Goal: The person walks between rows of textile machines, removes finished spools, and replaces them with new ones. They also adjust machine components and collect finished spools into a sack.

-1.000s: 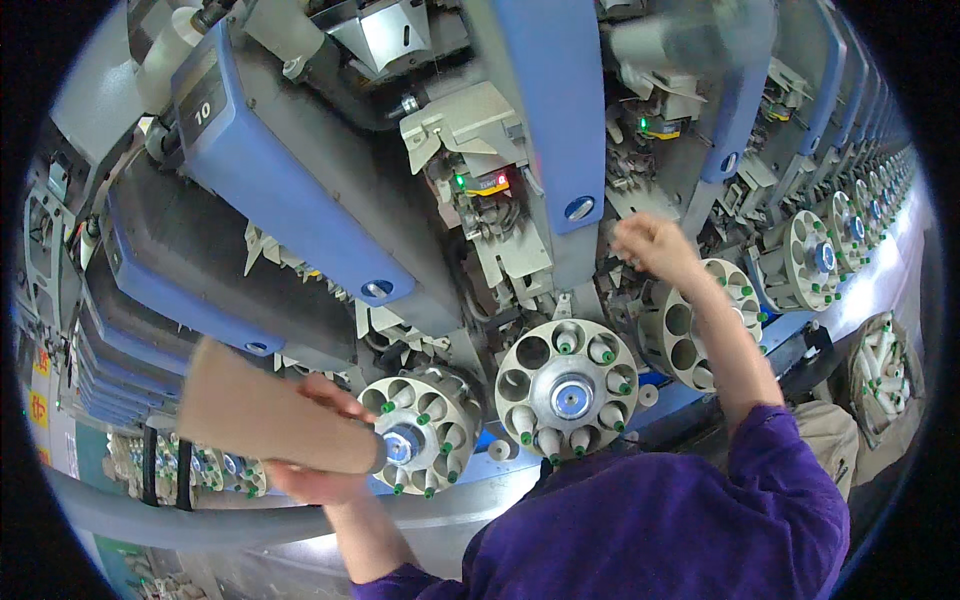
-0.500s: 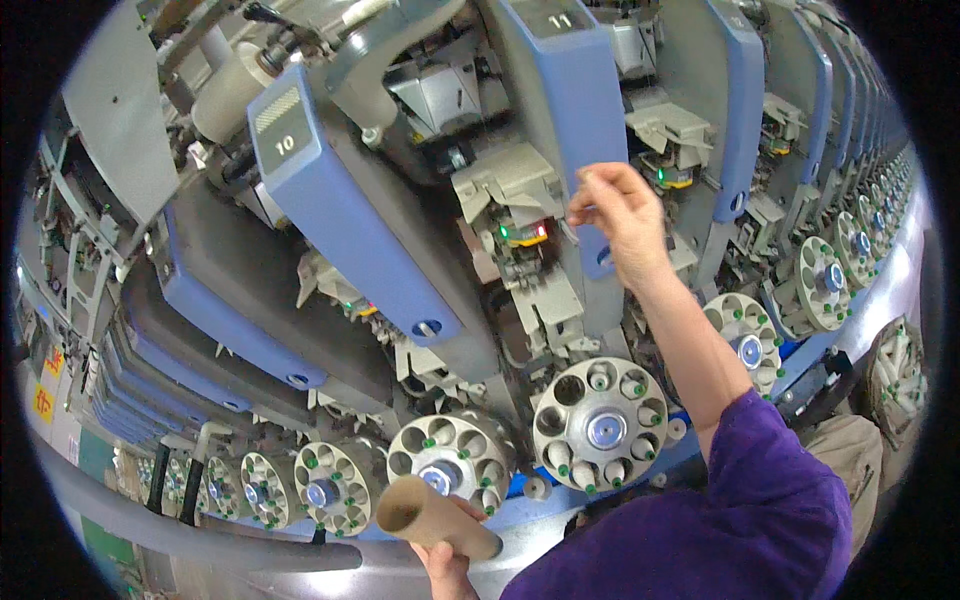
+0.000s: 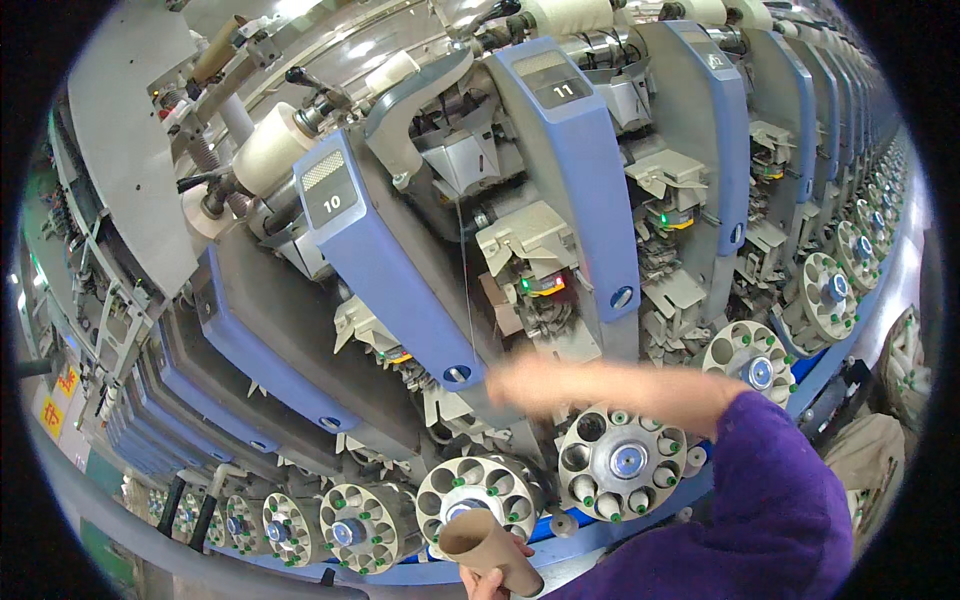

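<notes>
Low in the view, my left hand point(image 3: 486, 583) is wrapped round a brown cardboard cone tube point(image 3: 492, 550), whose wide open end tilts up. My right hand point(image 3: 520, 382) is smeared by motion; its fingers cannot be made out. It is beside the lower end of a blue panel point(image 3: 400, 270) on a yarn winding machine. A thin pale thread point(image 3: 465, 270) runs down from the machine's upper part toward that hand. Under my right forearm sits a round magazine point(image 3: 628, 460) holding several green-tipped bobbins point(image 3: 608, 506).
Identical winding units with blue panels point(image 3: 575, 170) line up to both sides. White yarn cones point(image 3: 272, 150) sit above. More round bobbin magazines point(image 3: 478, 495) stand along the lower edge. A grey rail point(image 3: 190, 560) crosses the lower left, and a bag of bobbins point(image 3: 905, 365) is at right.
My right hand has swung down and left, from beside the upper panel to the neighbouring panel's lower end. My left hand still holds the cardboard tube. The view has shifted.
</notes>
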Action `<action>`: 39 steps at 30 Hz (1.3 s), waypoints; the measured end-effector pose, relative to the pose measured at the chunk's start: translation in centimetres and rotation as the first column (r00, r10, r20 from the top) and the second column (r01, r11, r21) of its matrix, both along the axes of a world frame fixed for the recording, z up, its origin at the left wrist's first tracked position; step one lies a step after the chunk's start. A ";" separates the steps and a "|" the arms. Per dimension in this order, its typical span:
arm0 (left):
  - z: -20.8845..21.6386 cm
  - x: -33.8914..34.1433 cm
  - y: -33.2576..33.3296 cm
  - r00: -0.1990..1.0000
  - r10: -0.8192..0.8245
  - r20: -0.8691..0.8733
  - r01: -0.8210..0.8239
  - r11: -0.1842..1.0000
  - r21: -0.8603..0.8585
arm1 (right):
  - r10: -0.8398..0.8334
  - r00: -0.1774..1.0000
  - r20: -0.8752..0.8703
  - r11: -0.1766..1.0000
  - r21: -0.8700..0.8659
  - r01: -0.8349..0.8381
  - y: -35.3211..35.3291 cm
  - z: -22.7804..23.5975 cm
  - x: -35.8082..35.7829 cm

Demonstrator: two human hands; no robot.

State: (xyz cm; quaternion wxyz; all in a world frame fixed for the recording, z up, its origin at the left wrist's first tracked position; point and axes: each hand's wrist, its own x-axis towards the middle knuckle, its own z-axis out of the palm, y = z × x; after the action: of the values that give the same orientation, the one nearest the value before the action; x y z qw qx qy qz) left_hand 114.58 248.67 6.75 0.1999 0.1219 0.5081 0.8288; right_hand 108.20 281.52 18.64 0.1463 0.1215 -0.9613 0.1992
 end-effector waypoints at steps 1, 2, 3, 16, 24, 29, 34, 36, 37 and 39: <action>-0.1 -0.3 -0.2 1.000 0.015 0.010 -0.015 1.000 0.003 | 0.181 0.915 0.361 0.981 -0.006 -0.192 -2.7 -3.1 3.4; 0.0 -0.8 -0.4 0.999 0.027 0.016 -0.027 1.000 0.006 | 0.492 0.757 0.429 0.870 -0.221 -0.440 -4.3 -6.1 6.4; 0.1 -1.3 -0.5 1.000 0.022 0.014 -0.022 1.000 0.009 | 0.526 0.671 0.522 0.840 -0.441 -0.316 -5.4 -9.0 9.9; 3.5 -3.7 6.5 0.855 -0.513 -0.079 0.519 0.850 0.089 | -0.910 0.248 0.332 -0.102 -0.759 0.643 1.4 -7.9 37.5; 3.2 -4.4 6.8 0.844 -0.526 -0.105 0.536 0.828 0.163 | -0.912 0.382 0.150 0.199 -0.652 0.732 -4.5 -9.6 30.9; 2.6 -5.6 3.9 0.917 -0.399 -0.029 0.399 0.907 0.135 | -0.912 0.363 0.191 0.083 -0.781 0.619 -3.9 -10.0 28.6; 1.6 -6.8 1.8 0.947 -0.318 -0.035 0.319 0.934 0.161 | -0.947 0.314 -0.069 0.258 -0.746 0.614 -3.4 -10.8 25.3; 1.2 -7.1 1.3 0.958 -0.285 -0.039 0.287 0.942 0.174 | -0.848 0.456 0.269 0.049 -0.818 0.573 -3.1 -11.1 24.4; 1.1 -7.2 1.1 0.962 -0.272 -0.039 0.275 0.948 0.162 | -0.834 0.468 0.293 0.087 -0.768 0.635 -3.0 -11.2 23.9; 0.8 -7.3 0.8 0.973 -0.230 -0.016 0.231 0.965 0.125 | -0.764 0.596 0.247 0.205 -0.783 0.587 -2.9 -11.5 22.7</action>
State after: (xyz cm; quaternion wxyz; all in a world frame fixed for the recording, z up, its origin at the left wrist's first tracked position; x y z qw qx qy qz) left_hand 107.24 249.48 7.58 0.2865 0.1930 0.4375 0.8302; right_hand 130.87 278.58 7.17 0.3488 -0.3749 -0.6893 0.5125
